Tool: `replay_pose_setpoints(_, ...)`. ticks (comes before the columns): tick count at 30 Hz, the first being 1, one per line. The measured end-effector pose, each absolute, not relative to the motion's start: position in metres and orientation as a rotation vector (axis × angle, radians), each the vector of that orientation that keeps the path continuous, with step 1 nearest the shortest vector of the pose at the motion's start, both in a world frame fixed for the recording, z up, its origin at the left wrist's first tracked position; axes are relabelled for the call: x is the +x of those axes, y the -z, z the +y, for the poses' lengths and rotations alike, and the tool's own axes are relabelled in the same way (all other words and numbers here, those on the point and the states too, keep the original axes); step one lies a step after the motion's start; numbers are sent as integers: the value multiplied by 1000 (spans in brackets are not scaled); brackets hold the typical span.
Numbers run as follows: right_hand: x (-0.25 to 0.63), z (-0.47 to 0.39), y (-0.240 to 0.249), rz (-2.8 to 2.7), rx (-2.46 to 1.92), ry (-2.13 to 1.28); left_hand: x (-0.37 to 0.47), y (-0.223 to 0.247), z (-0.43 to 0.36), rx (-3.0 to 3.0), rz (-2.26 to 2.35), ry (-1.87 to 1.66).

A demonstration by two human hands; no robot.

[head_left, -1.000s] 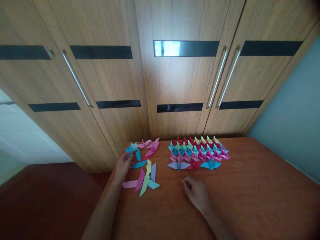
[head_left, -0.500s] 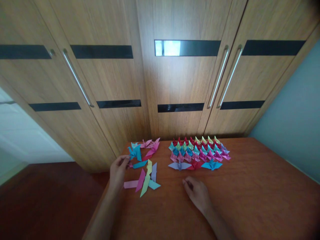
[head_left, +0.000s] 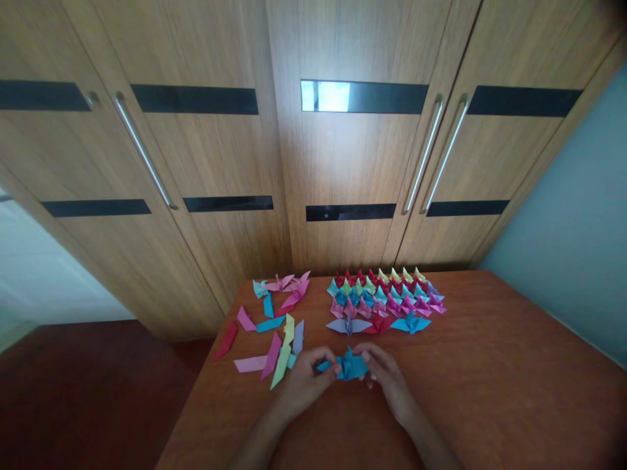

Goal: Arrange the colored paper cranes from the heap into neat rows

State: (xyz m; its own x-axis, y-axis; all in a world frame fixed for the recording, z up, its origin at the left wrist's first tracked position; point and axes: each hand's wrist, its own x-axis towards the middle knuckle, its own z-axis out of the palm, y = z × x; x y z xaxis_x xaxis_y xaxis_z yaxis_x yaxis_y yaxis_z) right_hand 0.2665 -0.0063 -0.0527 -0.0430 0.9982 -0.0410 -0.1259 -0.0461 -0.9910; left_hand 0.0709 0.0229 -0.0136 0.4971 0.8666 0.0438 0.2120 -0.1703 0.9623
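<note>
A blue origami crane is held between both hands over the front of the table. My left hand pinches its left wing, fingers closed. On the other side my right hand has thumb and fingers closed on the right wing. Just beyond stand a lilac crane, a red crane and another blue crane with wings spread. Behind these are tight rows of colourful paper cranes. Left of my left hand lie loose folded cranes, among them a yellow-green one and a light pink one.
The brown wooden table reaches back to a wardrobe with long metal handles. Pink cranes lie at the table's far left, and a red folded piece rests near its left edge. A pale wall rises on the right.
My left hand has brought the blue crane from the far-left group to the middle front. My right hand has come up and taken its other wing.
</note>
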Motion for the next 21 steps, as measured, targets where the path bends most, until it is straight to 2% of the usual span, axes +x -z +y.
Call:
replay_pose_setpoints(11, 263, -7, 51, -1227, -1238, -1224, 78, 22, 16, 1587, 970, -776)
replay_pose_setpoints(21, 269, -10, 55, -947, -986, -1459, 69, 20, 15, 1245, 740, -658)
